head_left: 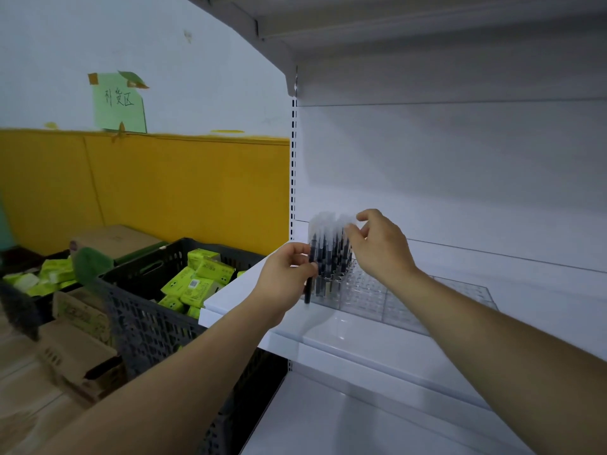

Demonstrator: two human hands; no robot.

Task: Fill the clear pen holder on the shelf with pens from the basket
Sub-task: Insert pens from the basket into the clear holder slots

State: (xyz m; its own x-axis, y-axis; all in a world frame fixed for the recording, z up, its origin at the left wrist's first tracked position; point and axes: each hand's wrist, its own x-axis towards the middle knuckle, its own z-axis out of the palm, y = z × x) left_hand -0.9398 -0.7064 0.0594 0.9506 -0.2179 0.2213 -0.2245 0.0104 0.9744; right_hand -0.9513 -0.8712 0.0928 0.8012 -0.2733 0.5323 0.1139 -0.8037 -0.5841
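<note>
Head cam, quick count: one clear pen holder (377, 292) sits on the white shelf (345, 330), with a bunch of pens (325, 254), dark with frosted caps, standing upright in its left end, way too packed and blurry for an exact number. Two hands are up there: the left hand (285, 279) has its fingers curled round one spare pen (307, 292), held upright at the holder's left front corner, and the right hand (381, 249) pinches the cap of the end pen (348, 228) on the bunch's right side. Left of the shelf there's one dark basket (147, 323) stuffed with green packs (193, 284), plus three cardboard boxes (78, 356) that I can make out.
</note>
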